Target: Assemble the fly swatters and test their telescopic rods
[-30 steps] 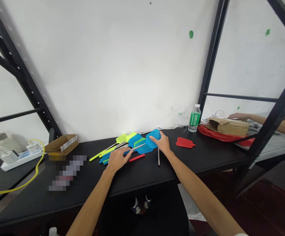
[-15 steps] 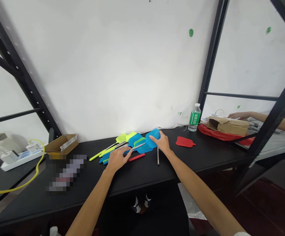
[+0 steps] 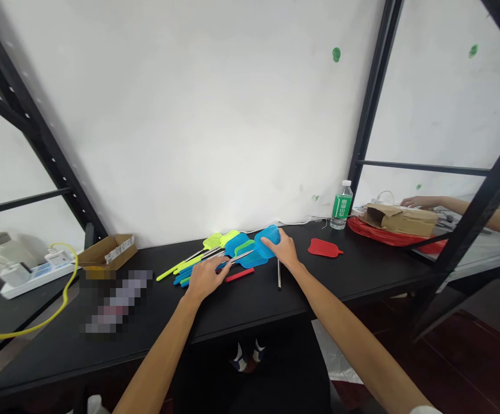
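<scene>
Between my hands is a blue fly swatter (image 3: 266,242) with a metal rod. My left hand (image 3: 206,279) is closed round its handle end, and my right hand (image 3: 285,248) grips its mesh head by the edge. Beneath and to the left lie several other swatters, with yellow heads (image 3: 212,241), a green head (image 3: 243,248) and blue handles (image 3: 187,273), overlapping in a fan. Loose on the black table are a red handle (image 3: 240,275), a metal rod (image 3: 279,276) below my right hand, and a red swatter head (image 3: 324,248) to the right.
A water bottle (image 3: 341,206) stands at the back right, near a cardboard box (image 3: 409,220) on red plastic (image 3: 370,234). On the left are an open carton (image 3: 120,251), a blurred-out item (image 3: 119,302) and a power strip (image 3: 38,282). Another person's hand (image 3: 420,202) shows at far right.
Both hands keep the same hold on the blue swatter and have barely moved. The view has shifted very slightly.
</scene>
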Demonstrator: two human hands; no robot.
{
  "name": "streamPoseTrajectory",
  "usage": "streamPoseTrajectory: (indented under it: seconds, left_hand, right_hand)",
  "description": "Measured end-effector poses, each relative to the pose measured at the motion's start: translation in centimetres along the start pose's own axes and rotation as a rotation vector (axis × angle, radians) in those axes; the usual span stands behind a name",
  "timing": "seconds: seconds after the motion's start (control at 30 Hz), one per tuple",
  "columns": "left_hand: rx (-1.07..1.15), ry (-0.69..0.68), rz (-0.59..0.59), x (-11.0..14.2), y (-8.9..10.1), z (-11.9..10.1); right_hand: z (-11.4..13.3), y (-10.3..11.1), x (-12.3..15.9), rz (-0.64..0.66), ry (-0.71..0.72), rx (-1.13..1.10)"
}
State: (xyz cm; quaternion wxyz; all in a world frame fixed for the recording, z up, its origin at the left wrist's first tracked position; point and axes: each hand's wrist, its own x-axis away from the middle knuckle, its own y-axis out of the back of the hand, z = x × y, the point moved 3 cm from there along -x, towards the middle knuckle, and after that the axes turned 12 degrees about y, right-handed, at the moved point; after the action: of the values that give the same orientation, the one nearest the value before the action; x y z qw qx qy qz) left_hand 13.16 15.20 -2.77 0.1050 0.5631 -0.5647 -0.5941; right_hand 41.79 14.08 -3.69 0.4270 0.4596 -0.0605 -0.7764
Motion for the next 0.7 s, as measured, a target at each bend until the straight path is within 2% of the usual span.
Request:
streamPoseTrajectory:
  seconds: [0.7]
  left_hand:
    - [-0.004,-0.015,0.008,0.12,-0.02,0.05]
  right_hand:
    - [0.3,-0.08,0.12,0.113,0.049,-0.078]
